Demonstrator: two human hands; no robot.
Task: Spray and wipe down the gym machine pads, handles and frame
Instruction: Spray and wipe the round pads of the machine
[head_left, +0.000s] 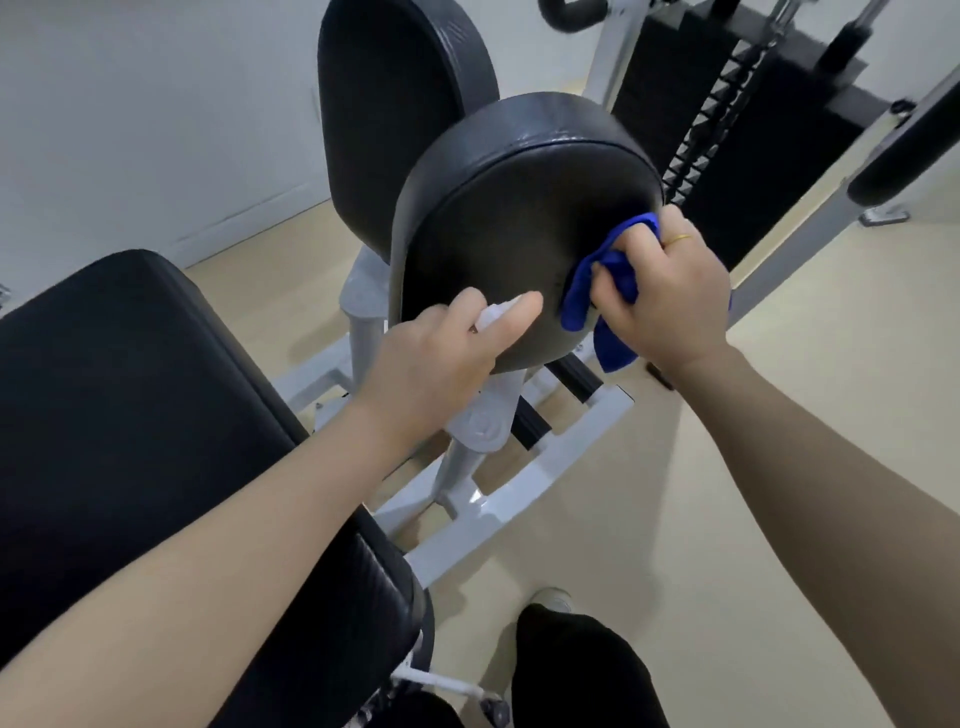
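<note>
Padding on the bench seat (130, 395) fills the lower left, then the left hand (436, 358) grips a white spray bottle (485, 415), nozzle aimed at the oval pad (498, 228), whose long axis tilts up-right, and the right hand (670, 301) clenches a blue cloth (597, 291) against its right edge.

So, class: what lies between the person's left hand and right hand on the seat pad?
In the head view, only bare black seat pad separates the left hand, gripping a white spray bottle, from the right hand, clutching the blue cloth.
</note>
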